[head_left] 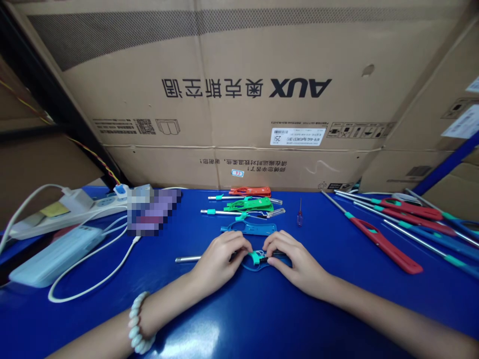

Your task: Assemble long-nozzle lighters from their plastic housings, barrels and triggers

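Note:
Both my hands rest on the blue table (239,319) at its middle, fingers curled over a blue plastic lighter shell (258,263). A teal trigger piece (255,257) shows between my thumbs. My left hand (219,259) presses the shell's left part, where a metal tube (187,259) sticks out to the left. My right hand (294,259) pinches the right part. Just beyond my fingers lies another blue shell half (249,228).
Behind lie a green shell (249,204), an orange shell (250,191), metal tubes and a small red screwdriver (300,215). Several long red and blue lighters (389,244) lie at the right. A power strip (56,212), white cables and a pale case (52,257) sit left. Cardboard boxes (239,99) wall the back.

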A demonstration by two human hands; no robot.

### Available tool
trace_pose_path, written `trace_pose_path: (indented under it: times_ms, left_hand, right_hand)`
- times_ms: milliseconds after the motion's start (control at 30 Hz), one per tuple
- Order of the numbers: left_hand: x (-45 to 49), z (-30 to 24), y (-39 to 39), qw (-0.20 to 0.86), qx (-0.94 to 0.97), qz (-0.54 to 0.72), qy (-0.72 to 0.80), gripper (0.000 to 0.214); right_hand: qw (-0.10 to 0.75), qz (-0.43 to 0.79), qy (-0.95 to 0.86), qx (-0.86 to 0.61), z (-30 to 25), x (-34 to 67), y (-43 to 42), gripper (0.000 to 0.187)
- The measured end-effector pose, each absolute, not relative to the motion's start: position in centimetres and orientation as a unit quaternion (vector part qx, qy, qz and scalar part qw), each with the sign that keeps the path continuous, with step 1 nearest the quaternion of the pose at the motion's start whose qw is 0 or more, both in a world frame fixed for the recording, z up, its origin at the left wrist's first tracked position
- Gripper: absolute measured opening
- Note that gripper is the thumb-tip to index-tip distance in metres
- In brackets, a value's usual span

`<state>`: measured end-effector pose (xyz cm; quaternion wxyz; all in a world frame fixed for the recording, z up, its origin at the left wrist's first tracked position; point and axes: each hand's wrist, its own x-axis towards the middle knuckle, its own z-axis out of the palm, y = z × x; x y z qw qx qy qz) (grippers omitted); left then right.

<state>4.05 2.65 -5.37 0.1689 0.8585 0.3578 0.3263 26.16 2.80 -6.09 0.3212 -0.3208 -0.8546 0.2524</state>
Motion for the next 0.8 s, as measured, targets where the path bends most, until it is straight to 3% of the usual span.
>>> trace_pose_path:
  times_ms: [433, 800]
  left_hand:
    - [4.23, -5.56, 2.81, 0.202, 0.844, 0.333, 0.37, 0.016]
    - [4.19, -5.99, 2.69, 0.154, 0.864, 0.325, 0.352, 0.018]
  right_hand:
    - [0.321, 0.257, -0.852, -0.323, -6.14, 26.2, 2.78, 0.009]
    - [0.317, 0.241, -0.859, -0.322, -6.05, 26.13, 2.73, 0.012]
